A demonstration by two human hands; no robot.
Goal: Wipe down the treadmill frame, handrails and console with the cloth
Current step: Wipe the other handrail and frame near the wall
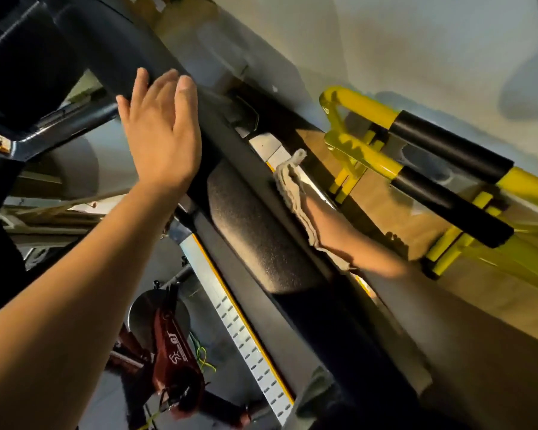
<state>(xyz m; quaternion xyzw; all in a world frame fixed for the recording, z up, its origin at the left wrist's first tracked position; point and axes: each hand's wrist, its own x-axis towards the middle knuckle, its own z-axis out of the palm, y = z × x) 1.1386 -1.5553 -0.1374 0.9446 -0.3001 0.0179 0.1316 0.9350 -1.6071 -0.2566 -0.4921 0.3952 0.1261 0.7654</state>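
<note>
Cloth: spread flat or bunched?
Bunched. The cloth shows folds and a loose tuft, wrapped over the right hand, hiding it, against the treadmill frame. Left hand lies flat.

A pale wall (385, 41) is seen above a wood-toned floor (395, 209), on which a yellow frame (364, 156) with black pads (448, 147) is stood; a red machine (168, 352) is noted lower left.

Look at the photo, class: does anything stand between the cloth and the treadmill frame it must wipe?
Nothing visible does. The cloth already lies against the treadmill frame, with the right arm reaching to it. The left hand rests flat on the handrail, apart from it.
</note>
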